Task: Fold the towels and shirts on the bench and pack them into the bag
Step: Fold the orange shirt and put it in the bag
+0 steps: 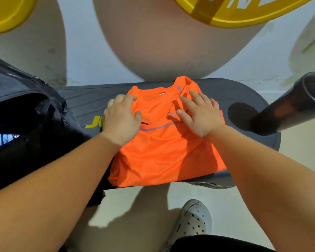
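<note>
**A:** Head view, looking down: where is the shirt?

**B:** The orange shirt (pixel 162 148) lies on the dark grey bench (pixel 80 100) right in front of me. It's partly folded, with its collar on the far side and its near hem reaching the bench's front edge. Thin purple stripes run across the chest.

**A:** And your hands?

**B:** Both are on it. My left hand (pixel 121 119) sits at the shirt's left shoulder. The fingers are bent down over that edge and the thumb is on top of the cloth, so it grips the fabric there. My right hand (pixel 201 115) lies flat on the upper right part just below the collar, fingers spread and pressing a folded-in flap down.

**A:** The bag?

**B:** The dark bag (pixel 25 106) stands at my left on the end of the bench, just beside my left forearm. Its mouth gapes open and something pale blue shows inside.

**A:** Anything else?

**B:** A black padded roller (pixel 289 113) juts in over the right end of the bench, apart from the shirt. Below, my grey clog (pixel 195 220) is on the pale floor (pixel 244 206).
</note>
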